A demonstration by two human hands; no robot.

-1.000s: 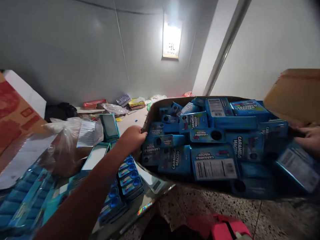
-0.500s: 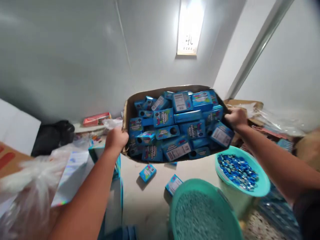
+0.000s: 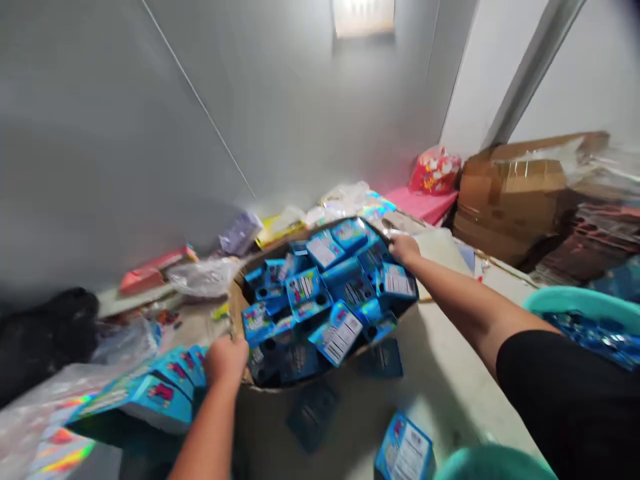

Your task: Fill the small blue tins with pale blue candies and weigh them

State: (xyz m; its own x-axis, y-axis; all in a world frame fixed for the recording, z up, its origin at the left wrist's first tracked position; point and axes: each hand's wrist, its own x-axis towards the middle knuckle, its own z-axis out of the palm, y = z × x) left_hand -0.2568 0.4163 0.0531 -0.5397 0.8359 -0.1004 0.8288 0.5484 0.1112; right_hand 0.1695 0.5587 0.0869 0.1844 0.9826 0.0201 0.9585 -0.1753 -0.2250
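A cardboard carton (image 3: 235, 303) hangs over the table, its open top tilted towards me and full of small blue candy boxes (image 3: 305, 287). My left hand (image 3: 226, 360) is closed round its left edge. On the far right edge, my right hand (image 3: 405, 250) grips the carton too. Just below the near rim is a dark, blurred blue box (image 3: 313, 413); I cannot tell whether it is falling or lying on the table. Another blue box (image 3: 405, 448) with a white label sits on the table near the front.
Larger blue display boxes (image 3: 160, 400) stand at the left. Teal tubs (image 3: 580, 298) are at the right and front edge. Plastic bags (image 3: 205, 275) and packaging line the wall. Brown cartons (image 3: 520, 193) and a red bag (image 3: 435, 170) fill the back right.
My hands have lowered the carton towards the table and tilted it, right side higher. My view has turned down and the tubs have slid right and down in it.
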